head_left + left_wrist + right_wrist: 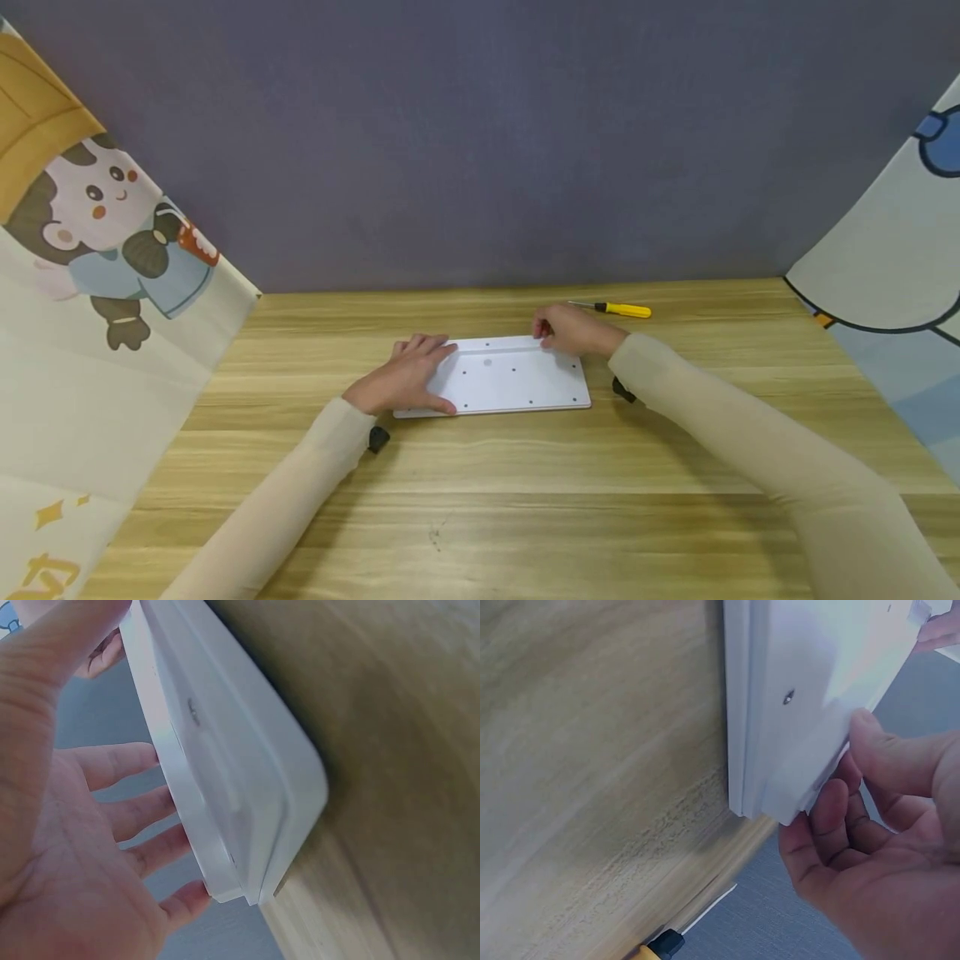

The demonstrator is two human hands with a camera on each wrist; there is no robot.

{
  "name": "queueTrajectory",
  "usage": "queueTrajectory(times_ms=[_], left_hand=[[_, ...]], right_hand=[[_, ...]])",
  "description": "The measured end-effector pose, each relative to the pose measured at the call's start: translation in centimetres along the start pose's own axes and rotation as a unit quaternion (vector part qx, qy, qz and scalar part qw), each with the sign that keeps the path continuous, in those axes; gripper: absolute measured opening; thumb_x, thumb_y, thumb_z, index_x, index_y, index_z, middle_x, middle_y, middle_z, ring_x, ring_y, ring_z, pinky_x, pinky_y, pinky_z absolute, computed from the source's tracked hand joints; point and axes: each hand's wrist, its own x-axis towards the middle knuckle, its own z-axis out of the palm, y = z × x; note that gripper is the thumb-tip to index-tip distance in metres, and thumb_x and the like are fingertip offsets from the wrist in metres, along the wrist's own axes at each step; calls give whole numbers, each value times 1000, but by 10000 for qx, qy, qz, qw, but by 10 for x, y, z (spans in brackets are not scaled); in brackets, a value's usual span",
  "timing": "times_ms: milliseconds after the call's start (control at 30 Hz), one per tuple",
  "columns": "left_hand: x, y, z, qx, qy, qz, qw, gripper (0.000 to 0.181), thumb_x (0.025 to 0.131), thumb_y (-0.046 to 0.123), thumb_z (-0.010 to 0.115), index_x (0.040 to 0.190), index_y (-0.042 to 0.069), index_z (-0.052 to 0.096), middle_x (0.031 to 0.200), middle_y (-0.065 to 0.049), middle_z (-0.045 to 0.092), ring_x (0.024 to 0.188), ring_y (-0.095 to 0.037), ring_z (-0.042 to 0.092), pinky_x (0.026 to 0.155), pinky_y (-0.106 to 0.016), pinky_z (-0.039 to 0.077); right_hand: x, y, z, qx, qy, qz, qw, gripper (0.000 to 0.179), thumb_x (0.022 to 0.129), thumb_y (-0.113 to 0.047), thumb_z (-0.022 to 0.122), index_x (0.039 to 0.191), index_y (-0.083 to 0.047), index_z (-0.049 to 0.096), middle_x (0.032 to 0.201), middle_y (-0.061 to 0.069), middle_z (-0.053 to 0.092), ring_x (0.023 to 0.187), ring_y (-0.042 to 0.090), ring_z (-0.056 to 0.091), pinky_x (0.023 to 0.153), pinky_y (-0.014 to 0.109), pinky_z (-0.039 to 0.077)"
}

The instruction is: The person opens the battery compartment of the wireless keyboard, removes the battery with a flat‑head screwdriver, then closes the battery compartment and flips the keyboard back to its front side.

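Observation:
A white keyboard [510, 387] lies on the table with its underside up; small dark screws or screw holes dot it, and its keys are hidden. Across its left end, my left hand [405, 375] grips it, thumb at the near edge and fingertips on the far edge. In the left wrist view those fingers [161, 802] touch the raised back side of the keyboard [225, 765]. My right hand [573, 331] is at the far edge toward the right end. The right wrist view has its thumb [870, 735] on the keyboard's [802, 742] raised strip, fingers curled against the edge.
A screwdriver [628, 310] with a yellow handle lies behind the right hand, its shaft pointing left. The wooden table [465, 500] ends at a dark grey partition [480, 150]. Cartoon-printed panels [112, 383] stand on both sides.

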Motion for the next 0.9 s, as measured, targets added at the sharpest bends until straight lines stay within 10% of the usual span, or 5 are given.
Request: queueTrajectory(times_ms=[900], left_hand=[[-3, 3, -2, -31, 0, 46, 10000, 100, 69, 60, 75, 143, 3, 38, 147, -17, 31, 129, -32, 30, 94, -47, 27]], right_hand=[[0, -2, -1, 256, 79, -23, 9996, 11, 86, -2, 67, 96, -7, 64, 90, 4, 58, 81, 19, 51, 70, 32, 45]])
